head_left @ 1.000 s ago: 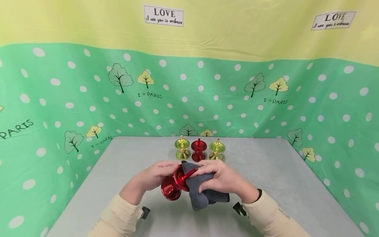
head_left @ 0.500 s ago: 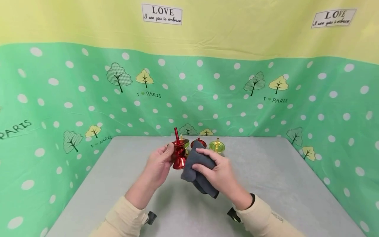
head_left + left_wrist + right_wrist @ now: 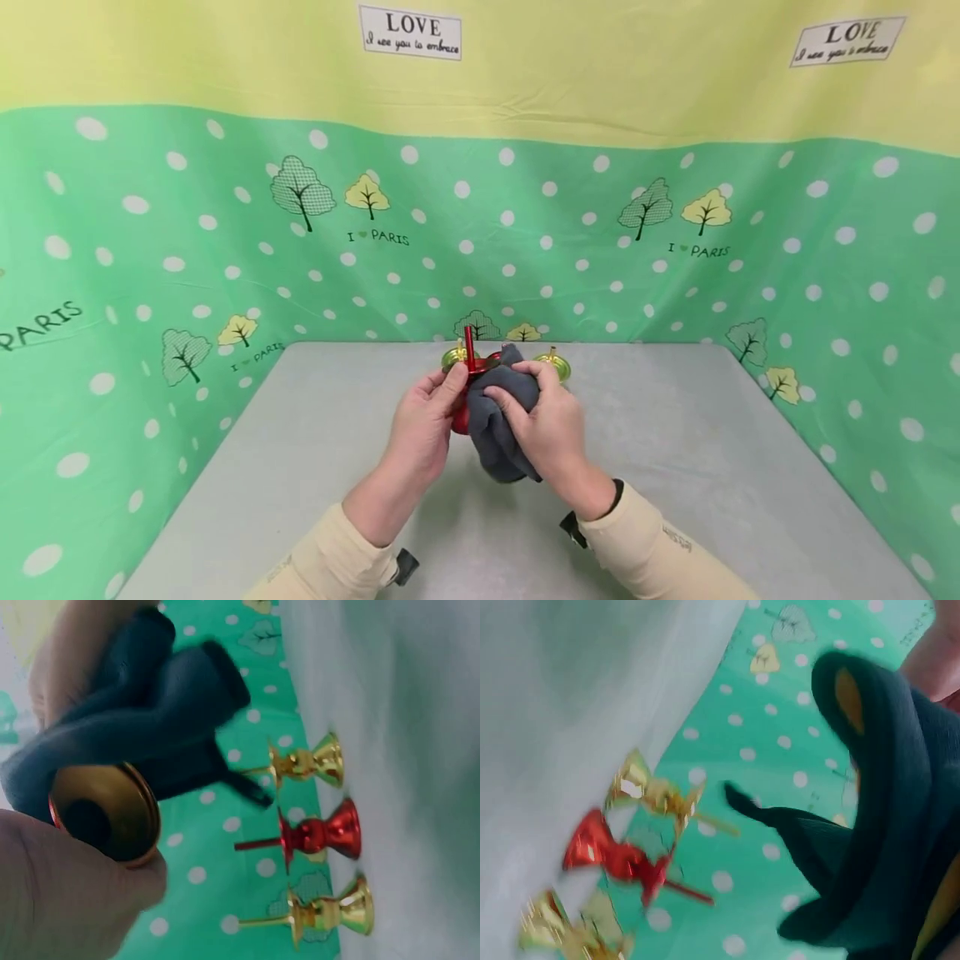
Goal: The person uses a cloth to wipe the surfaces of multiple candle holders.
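My left hand (image 3: pixel 425 418) grips a red metallic candle holder (image 3: pixel 470 348) by its dish, holding it upright above the table with its spike up. A dark grey cloth (image 3: pixel 498 425) is bunched in my right hand (image 3: pixel 551 425), thumb on the near side, and presses against the holder's right side. In the left wrist view the holder's hollow base (image 3: pixel 105 814) shows between the left hand (image 3: pixel 71 892) and the cloth (image 3: pixel 142 727). The cloth hides much of the holder in the head view. The right wrist view shows mostly cloth (image 3: pixel 885 802).
Behind the hands stand a gold candle holder (image 3: pixel 304 761), a red one (image 3: pixel 322 834) and another gold one (image 3: pixel 330 911) in a row on the grey table (image 3: pixel 675 467). A green and yellow printed curtain (image 3: pixel 570 200) hangs behind and at both sides.
The held candle holder has gone from tilted and low to upright and higher. It then shifts slightly right, while the cloth in the right hand comes against its side.
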{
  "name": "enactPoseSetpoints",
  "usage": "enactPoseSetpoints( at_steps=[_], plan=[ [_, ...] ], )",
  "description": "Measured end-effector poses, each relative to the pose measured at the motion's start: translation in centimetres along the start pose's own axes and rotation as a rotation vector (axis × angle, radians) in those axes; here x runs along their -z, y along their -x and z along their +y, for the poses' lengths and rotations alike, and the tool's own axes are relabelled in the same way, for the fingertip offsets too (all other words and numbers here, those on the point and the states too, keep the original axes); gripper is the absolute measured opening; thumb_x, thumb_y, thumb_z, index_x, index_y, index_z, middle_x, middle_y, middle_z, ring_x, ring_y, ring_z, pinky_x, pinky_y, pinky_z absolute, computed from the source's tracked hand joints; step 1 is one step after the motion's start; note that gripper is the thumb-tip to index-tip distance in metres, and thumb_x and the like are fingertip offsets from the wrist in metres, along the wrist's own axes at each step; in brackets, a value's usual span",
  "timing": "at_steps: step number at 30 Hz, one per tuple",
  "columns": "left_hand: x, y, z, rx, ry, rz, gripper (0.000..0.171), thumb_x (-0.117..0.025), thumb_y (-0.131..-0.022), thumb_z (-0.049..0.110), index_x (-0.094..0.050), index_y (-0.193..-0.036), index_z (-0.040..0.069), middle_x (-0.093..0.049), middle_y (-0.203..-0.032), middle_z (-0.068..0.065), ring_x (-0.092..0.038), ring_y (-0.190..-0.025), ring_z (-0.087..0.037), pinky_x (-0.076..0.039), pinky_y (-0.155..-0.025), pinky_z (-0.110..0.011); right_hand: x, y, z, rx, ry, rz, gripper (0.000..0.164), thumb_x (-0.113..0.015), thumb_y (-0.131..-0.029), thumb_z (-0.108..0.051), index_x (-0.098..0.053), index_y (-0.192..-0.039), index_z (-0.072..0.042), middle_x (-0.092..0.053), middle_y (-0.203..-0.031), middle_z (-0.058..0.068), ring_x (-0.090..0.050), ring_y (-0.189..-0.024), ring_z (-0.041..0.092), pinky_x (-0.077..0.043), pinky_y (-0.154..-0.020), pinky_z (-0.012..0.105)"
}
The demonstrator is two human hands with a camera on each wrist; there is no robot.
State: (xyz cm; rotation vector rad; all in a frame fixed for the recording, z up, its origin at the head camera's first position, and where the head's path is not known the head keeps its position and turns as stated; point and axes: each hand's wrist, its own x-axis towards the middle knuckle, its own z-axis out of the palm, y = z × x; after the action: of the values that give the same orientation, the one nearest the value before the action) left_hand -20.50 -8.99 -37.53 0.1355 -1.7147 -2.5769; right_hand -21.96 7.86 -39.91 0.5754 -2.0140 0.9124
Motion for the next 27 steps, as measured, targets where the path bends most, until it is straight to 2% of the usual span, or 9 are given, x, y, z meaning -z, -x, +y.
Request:
enactPoseSetpoints(
  at_steps=[3, 6, 10, 14, 17, 20, 22, 24, 27],
  plan=[
    [-0.4, 0.4, 0.2, 0.008, -0.046, 0.011, 0.054, -0.069, -0.106, 0.034, -0.058, -0.14, -0.006, -0.079, -0.117, -0.008, -0.075, -0.097, -0.01, -0.06, -0.085, -0.022, 0.1, -0.2, 0.4, 0.205, 0.033, 0.114, 0.043, -0.085, -0.093, -0.038, -0.071, -0.11, -0.001, -0.078, -0.093, 0.015, -0.077, -0.078, 0.03, -0.064, -0.07, 0.045],
    [-0.5, 0.6, 0.6, -0.018, -0.161, -0.031, 0.057, -0.066, -0.107, 0.037, -0.054, -0.144, -0.004, -0.071, -0.137, -0.018, -0.073, -0.116, -0.016, -0.059, -0.099, -0.025, 0.3, -0.6, 0.6, 0.34, 0.067, 0.164, 0.043, -0.075, -0.101, -0.044, -0.074, -0.11, -0.001, -0.078, -0.093, 0.012, -0.075, -0.079, 0.029, -0.063, -0.072, 0.046],
    [-0.1, 0.6, 1.1, -0.059, -0.241, -0.138, 0.051, -0.063, -0.109, 0.027, -0.049, -0.152, 0.001, -0.061, -0.152, -0.023, -0.068, -0.128, -0.022, -0.057, -0.104, -0.027, 0.9, -1.4, 0.8, 0.352, 0.067, 0.151, 0.04, -0.078, -0.099, -0.039, -0.075, -0.112, -0.002, -0.079, -0.094, 0.013, -0.075, -0.08, 0.03, -0.063, -0.075, 0.046],
    [0.2, 0.5, 1.6, -0.04, -0.193, -0.221, 0.049, -0.062, -0.109, 0.017, -0.048, -0.153, 0.003, -0.063, -0.149, -0.023, -0.073, -0.116, -0.015, -0.057, -0.099, -0.024, 1.8, -2.0, 1.3, 0.411, 0.039, 0.141, 0.038, -0.078, -0.1, -0.038, -0.074, -0.111, -0.002, -0.078, -0.093, 0.013, -0.074, -0.079, 0.029, -0.063, -0.074, 0.045],
    [0.2, 0.6, 1.8, -0.032, -0.179, -0.267, 0.051, -0.064, -0.106, 0.012, -0.048, -0.153, 0.0, -0.066, -0.145, -0.022, -0.074, -0.109, -0.009, -0.058, -0.098, -0.024, 2.3, -2.4, 1.4, 0.507, 0.067, 0.203, 0.035, -0.074, -0.102, -0.036, -0.074, -0.11, -0.001, -0.078, -0.094, 0.013, -0.073, -0.079, 0.029, -0.062, -0.072, 0.045],
    [0.1, 0.9, 1.8, -0.047, -0.224, -0.318, 0.055, -0.066, -0.102, 0.006, -0.049, -0.153, -0.002, -0.067, -0.142, -0.024, -0.073, -0.109, -0.011, -0.061, -0.094, -0.027, 2.7, -2.8, 1.4, 0.591, 0.114, 0.295, 0.029, -0.075, -0.102, -0.03, -0.074, -0.109, -0.001, -0.079, -0.096, 0.016, -0.072, -0.079, 0.031, -0.061, -0.07, 0.046],
    [-0.1, 1.3, 1.7, -0.074, -0.282, -0.334, 0.057, -0.067, -0.1, 0.005, -0.05, -0.154, -0.001, -0.066, -0.14, -0.024, -0.072, -0.109, -0.015, -0.064, -0.091, -0.03, 2.7, -3.1, 1.3, 0.648, 0.14, 0.339, 0.025, -0.076, -0.101, -0.025, -0.076, -0.11, -0.002, -0.079, -0.099, 0.018, -0.072, -0.078, 0.032, -0.061, -0.068, 0.045],
    [-0.4, 1.6, 1.7, -0.103, -0.336, -0.32, 0.057, -0.069, -0.099, 0.006, -0.053, -0.154, 0.003, -0.067, -0.138, -0.023, -0.072, -0.108, -0.019, -0.065, -0.088, -0.033, 2.8, -3.2, 1.2, 0.681, 0.154, 0.352, 0.022, -0.077, -0.101, -0.023, -0.078, -0.112, -0.004, -0.08, -0.101, 0.019, -0.072, -0.078, 0.033, -0.06, -0.066, 0.045],
    [-0.8, 2.1, 2.0, -0.142, -0.369, -0.229, 0.054, -0.074, -0.097, 0.008, -0.059, -0.149, 0.006, -0.071, -0.13, -0.02, -0.073, -0.106, -0.022, -0.066, -0.087, -0.034, 2.9, -3.4, 1.3, 0.677, 0.167, 0.347, 0.022, -0.077, -0.101, -0.022, -0.079, -0.114, -0.005, -0.08, -0.101, 0.02, -0.073, -0.078, 0.033, -0.06, -0.065, 0.045]
  ],
)
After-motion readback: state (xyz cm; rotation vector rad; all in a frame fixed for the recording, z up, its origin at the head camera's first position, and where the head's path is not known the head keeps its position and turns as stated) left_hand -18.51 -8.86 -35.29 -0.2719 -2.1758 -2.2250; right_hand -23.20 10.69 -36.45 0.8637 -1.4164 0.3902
